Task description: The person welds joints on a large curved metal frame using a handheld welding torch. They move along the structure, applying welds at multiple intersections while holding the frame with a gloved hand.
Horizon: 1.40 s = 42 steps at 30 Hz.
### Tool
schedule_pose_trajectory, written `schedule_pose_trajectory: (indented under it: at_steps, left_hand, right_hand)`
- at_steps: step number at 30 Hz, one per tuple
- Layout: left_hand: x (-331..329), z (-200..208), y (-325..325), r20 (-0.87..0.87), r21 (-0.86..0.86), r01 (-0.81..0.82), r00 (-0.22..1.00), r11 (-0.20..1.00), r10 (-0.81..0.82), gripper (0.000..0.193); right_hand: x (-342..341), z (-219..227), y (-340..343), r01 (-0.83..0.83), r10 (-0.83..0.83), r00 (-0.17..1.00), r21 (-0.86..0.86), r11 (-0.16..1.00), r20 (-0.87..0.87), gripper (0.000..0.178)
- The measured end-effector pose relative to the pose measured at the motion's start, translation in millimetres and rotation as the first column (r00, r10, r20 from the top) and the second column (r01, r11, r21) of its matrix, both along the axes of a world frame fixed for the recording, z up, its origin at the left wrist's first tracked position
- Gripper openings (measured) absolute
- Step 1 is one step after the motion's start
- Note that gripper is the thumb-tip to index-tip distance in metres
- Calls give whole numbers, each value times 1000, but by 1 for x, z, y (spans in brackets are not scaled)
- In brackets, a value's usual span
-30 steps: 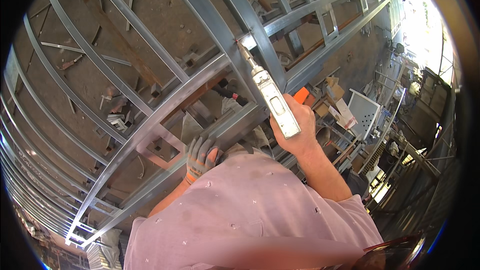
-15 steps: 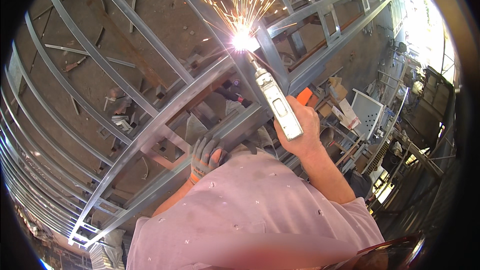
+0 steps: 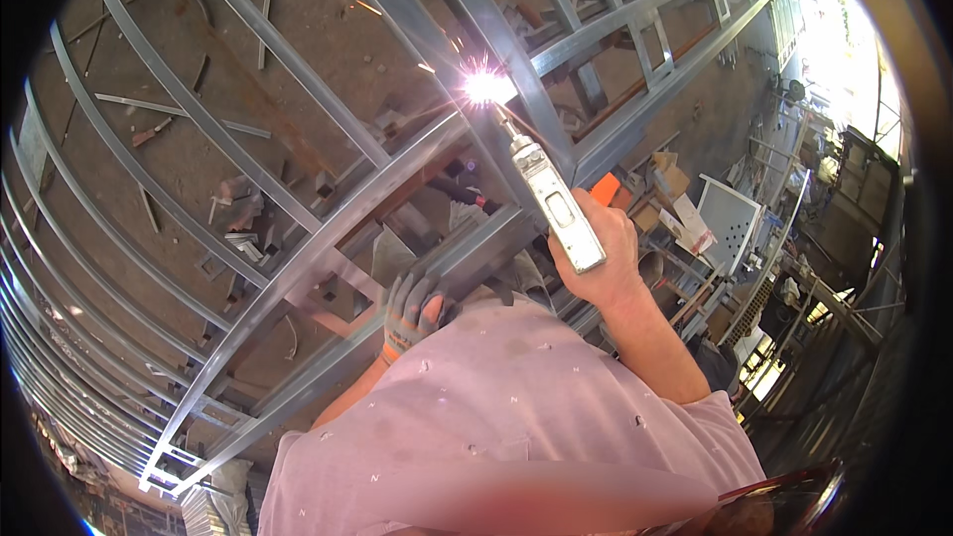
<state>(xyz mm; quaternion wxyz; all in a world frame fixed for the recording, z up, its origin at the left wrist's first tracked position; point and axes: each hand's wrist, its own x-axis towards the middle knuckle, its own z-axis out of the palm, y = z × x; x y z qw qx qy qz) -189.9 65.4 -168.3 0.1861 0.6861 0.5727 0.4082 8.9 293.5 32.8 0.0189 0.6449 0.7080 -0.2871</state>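
Observation:
My bare right hand [image 3: 608, 256] is wrapped round a handheld welding gun [image 3: 558, 208], a white boxy body with a slim metal nozzle. An orange part [image 3: 605, 189] shows beside that hand. At the nozzle's tip a white-violet glare [image 3: 486, 87] burns on the steel frame [image 3: 397, 167], where a curved rail meets crossing tubes. The glare hides the joint itself. My left hand [image 3: 407, 316], in a grey and orange work glove, rests against the frame's near rail by my shirt, its fingers stretched out over the metal.
Long parallel steel tubes [image 3: 179, 89] span the left and far side above a dirt floor strewn with metal offcuts [image 3: 184, 111]. On the right stand cardboard boxes [image 3: 671, 181], a perforated light panel [image 3: 728, 223] and racks of scrap. Bright daylight enters at the far right.
The wide fan of orange sparks has shrunk to a few short streaks round the glare. The gun and both hands stay nearly where they were.

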Motion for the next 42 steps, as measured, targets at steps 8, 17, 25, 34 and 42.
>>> schedule_pose_trajectory:
  at_steps: [8,17,25,34,42]
  left_hand:
    - [0,0,-2,0,-29,16,1000,999,-16,44]
    - [1,2,-2,-3,-17,2,1000,1000,-2,48]
    - [-6,6,3,-36,-12,39,999,999,-40,51]
    - [-5,5,-1,-19,-43,29,999,999,-30,52]
    - [-7,8,4,-13,-24,36,999,999,-36,51]
  right_hand:
    - [1,0,-2,15,-15,1000,-14,1000,19,19]
    - [4,2,-4,25,-24,1000,-25,999,16,18]
    - [6,4,-8,21,-20,1000,-43,999,23,18]
    - [7,5,-9,43,-41,999,-71,997,28,19]
    - [13,4,-12,50,-49,999,-67,996,23,21]
